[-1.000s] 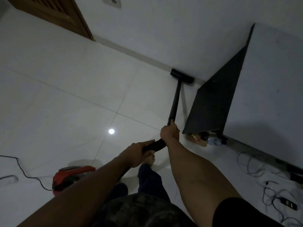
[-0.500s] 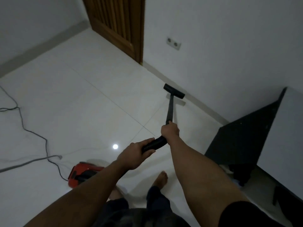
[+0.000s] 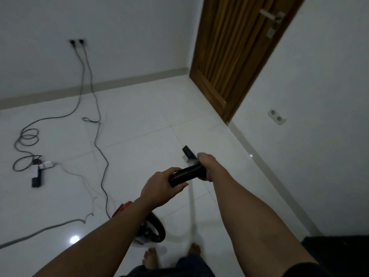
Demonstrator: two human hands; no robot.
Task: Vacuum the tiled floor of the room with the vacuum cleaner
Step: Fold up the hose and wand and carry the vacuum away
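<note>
My left hand [image 3: 159,188] grips the black ribbed hose [image 3: 186,174] of the vacuum cleaner. Just ahead of it, my right hand [image 3: 206,164] is wrapped round the black wand where it meets the hose. The wand is foreshortened, and only its black floor nozzle [image 3: 188,153] shows beyond my right hand, on the white tiled floor [image 3: 139,136]. The red and black vacuum body [image 3: 151,226] sits on the floor under my left forearm, partly hidden by it.
Black cables [image 3: 93,108] run from a wall socket [image 3: 76,43] across the floor to a power strip [image 3: 37,172] at the left. A grey cord [image 3: 40,230] lies at the lower left. A wooden door [image 3: 235,56] stands ahead right. My bare feet [image 3: 171,254] are below.
The view has swung left, away from the dark cabinet and toward the door and far wall. The wand has been drawn in, so the nozzle now lies close in front of my right hand.
</note>
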